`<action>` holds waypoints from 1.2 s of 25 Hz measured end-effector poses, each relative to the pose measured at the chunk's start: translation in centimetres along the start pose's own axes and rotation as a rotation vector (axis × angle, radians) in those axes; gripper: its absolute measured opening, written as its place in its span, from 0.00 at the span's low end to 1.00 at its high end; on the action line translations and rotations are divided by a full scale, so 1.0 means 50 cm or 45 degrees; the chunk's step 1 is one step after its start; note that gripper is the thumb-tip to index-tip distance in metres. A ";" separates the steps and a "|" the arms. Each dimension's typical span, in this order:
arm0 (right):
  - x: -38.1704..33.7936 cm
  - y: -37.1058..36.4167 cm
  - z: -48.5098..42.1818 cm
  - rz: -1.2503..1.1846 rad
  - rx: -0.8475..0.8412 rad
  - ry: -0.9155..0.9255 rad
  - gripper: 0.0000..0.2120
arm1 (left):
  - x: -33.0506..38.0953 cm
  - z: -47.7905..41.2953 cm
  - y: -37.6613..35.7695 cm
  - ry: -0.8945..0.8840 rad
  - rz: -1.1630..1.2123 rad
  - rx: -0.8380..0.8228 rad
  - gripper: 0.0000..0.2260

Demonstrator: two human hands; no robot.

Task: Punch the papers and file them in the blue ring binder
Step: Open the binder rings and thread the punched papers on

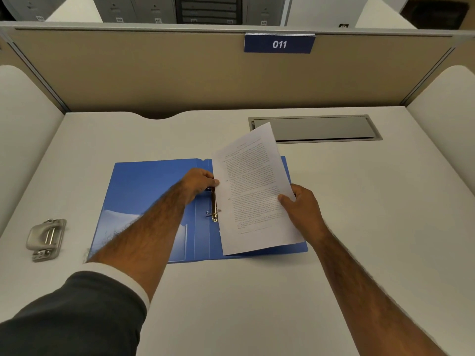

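The blue ring binder [149,191] lies open flat on the white desk, its metal ring mechanism [213,206] along the spine. Printed papers [253,191] are held tilted over the binder's right half. My right hand [303,209] pinches their right edge. My left hand [199,183] grips their left edge just above the upper ring. The lower ring shows beside the sheets' left edge. I cannot tell whether the sheets have holes.
A grey metal hole punch [46,238] sits at the desk's left side. A recessed grey cable hatch [316,128] lies at the back right. Beige partition walls with a blue "011" sign [279,43] enclose the desk.
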State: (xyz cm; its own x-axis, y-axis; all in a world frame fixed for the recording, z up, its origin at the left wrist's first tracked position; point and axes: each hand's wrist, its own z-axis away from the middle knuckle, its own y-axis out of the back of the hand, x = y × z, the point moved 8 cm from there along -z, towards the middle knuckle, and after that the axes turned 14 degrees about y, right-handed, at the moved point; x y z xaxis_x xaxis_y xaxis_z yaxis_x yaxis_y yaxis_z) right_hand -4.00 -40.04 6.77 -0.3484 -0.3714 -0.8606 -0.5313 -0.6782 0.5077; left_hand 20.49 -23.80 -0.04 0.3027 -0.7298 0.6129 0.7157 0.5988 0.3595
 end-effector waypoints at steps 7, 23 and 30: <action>-0.002 -0.002 0.003 -0.012 -0.004 0.017 0.09 | -0.007 -0.002 0.008 0.021 0.010 -0.016 0.05; -0.006 -0.017 -0.014 0.053 -0.099 0.007 0.10 | -0.012 -0.015 0.012 0.004 -0.140 -0.018 0.06; 0.010 -0.011 0.001 -0.047 -0.045 -0.037 0.05 | -0.020 -0.017 0.005 -0.033 -0.031 0.060 0.06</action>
State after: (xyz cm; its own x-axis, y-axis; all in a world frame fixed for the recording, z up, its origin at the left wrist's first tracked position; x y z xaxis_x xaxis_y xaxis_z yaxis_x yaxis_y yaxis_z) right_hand -3.91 -39.83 6.08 -0.3519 -0.3273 -0.8769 -0.5165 -0.7134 0.4736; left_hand 20.89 -23.21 -1.14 0.2685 -0.7359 0.6216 0.6919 0.5963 0.4071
